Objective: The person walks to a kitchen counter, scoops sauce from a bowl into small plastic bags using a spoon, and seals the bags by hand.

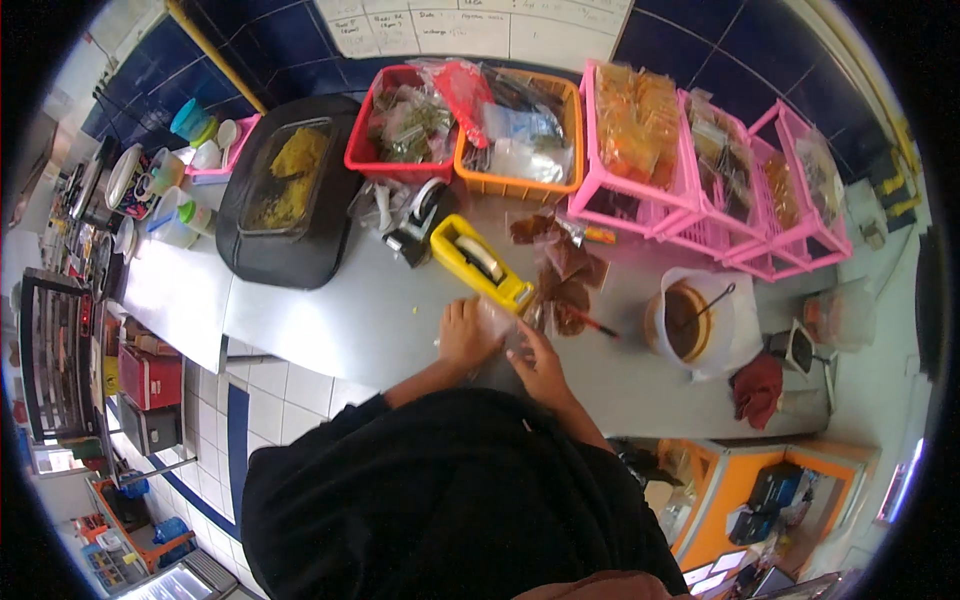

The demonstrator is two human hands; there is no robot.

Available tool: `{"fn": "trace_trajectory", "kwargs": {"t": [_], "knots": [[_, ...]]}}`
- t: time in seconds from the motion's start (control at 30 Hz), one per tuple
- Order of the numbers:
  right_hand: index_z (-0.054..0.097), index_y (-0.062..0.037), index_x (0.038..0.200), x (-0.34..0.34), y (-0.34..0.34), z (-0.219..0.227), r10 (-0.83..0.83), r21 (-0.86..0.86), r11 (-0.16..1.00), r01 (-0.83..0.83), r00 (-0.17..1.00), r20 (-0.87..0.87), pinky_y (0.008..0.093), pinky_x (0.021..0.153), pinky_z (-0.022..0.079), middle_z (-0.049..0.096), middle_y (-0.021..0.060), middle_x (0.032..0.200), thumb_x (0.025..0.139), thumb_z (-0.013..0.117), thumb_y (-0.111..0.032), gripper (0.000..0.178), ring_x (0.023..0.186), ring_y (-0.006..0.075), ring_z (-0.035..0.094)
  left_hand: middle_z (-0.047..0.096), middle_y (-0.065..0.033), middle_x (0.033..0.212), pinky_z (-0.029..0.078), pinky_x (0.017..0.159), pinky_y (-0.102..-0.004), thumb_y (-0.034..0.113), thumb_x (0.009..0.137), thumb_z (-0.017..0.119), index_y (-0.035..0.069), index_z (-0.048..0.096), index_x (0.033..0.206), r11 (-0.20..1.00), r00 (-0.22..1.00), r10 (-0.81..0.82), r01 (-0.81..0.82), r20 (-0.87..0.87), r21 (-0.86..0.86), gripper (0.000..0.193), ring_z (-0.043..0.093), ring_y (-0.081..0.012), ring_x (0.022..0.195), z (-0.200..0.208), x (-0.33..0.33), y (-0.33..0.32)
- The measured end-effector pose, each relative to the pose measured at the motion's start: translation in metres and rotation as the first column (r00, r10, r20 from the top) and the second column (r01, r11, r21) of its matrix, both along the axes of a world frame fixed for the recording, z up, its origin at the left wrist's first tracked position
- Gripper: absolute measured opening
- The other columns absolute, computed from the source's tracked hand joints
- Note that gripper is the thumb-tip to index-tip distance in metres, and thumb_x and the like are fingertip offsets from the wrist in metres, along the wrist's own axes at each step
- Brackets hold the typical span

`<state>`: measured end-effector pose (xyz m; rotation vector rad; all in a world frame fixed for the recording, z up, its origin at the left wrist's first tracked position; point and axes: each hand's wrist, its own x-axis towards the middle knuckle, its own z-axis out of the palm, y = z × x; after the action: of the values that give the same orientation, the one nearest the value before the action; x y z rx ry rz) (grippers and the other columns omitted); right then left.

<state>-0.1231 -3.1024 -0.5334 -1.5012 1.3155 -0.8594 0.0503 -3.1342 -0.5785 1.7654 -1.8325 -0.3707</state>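
A small clear plastic bag (492, 322) lies on the steel table between my hands, at the near end of a yellow tape dispenser (450, 238). My left hand (468, 340) has its fingers curled over the bag's left side. To the right of it, my right hand (541, 362) has its index finger stretched toward the bag and its thumb apart. Just beyond my right hand lie several packed bags of brown paste (568, 265). Beside them is a red-and-black pen (600, 326). The bag's near part is partly hidden by my hands.
At the right stands a white tub of brown sauce (655, 318) with a ladle, near a dark red cloth (757, 390). Along the back are a red basket (395, 172), an orange basket (520, 190) and pink racks (640, 208). A yellow-food container (285, 180) rests on a black lid at left.
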Motion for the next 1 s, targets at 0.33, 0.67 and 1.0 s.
{"fn": "trace_trajectory", "kwargs": {"t": [0.33, 0.67, 1.0], "knots": [[0.066, 0.0026, 0.098, -0.012, -0.046, 0.0, 0.346, 0.172, 0.925, -0.339, 0.938, -0.01, 0.0289, 0.074, 0.048, 0.06, 0.0111, 0.097, 0.088, 0.064, -0.017, 0.022, 0.084, 0.0202, 0.06, 0.052, -0.0169, 0.106, 0.049, 0.078, -0.0355, 0.015, 0.066, 0.078, 0.002, 0.051, 0.114, 0.968, 0.925, -0.174, 0.224, -0.338, 0.112, 0.057, 0.057, -0.0347, 0.097, 0.01, 0.019, 0.041], [0.069, 0.0029, 0.09, -0.03, -0.037, -0.002, 0.344, 0.026, 0.939, -0.343, 0.936, -0.074, 0.0274, 0.071, 0.048, 0.058, 0.0076, 0.091, 0.075, 0.077, -0.018, 0.027, 0.081, 0.0168, 0.059, 0.05, -0.0175, 0.113, 0.047, 0.089, -0.0361, 0.006, 0.074, 0.07, 0.003, 0.05, 0.12, 0.933, 0.873, -0.297, 0.351, -0.386, 0.078, 0.05, 0.054, -0.0348, 0.106, 0.013, 0.008, 0.045], [0.068, -0.0023, 0.079, -0.039, -0.003, 0.018, -0.023, -0.11, 0.994, -0.007, 0.965, -0.262, 0.036, 0.082, 0.048, 0.06, 0.0103, 0.099, 0.072, 0.074, -0.011, 0.013, 0.089, 0.0291, 0.059, 0.05, -0.0175, 0.115, 0.044, 0.092, -0.0398, 0.021, 0.069, 0.077, 0.004, 0.052, 0.12, 0.906, 0.834, -0.393, 0.422, -0.387, -0.009, 0.06, 0.053, -0.0362, 0.109, 0.009, -0.008, 0.052]]}}
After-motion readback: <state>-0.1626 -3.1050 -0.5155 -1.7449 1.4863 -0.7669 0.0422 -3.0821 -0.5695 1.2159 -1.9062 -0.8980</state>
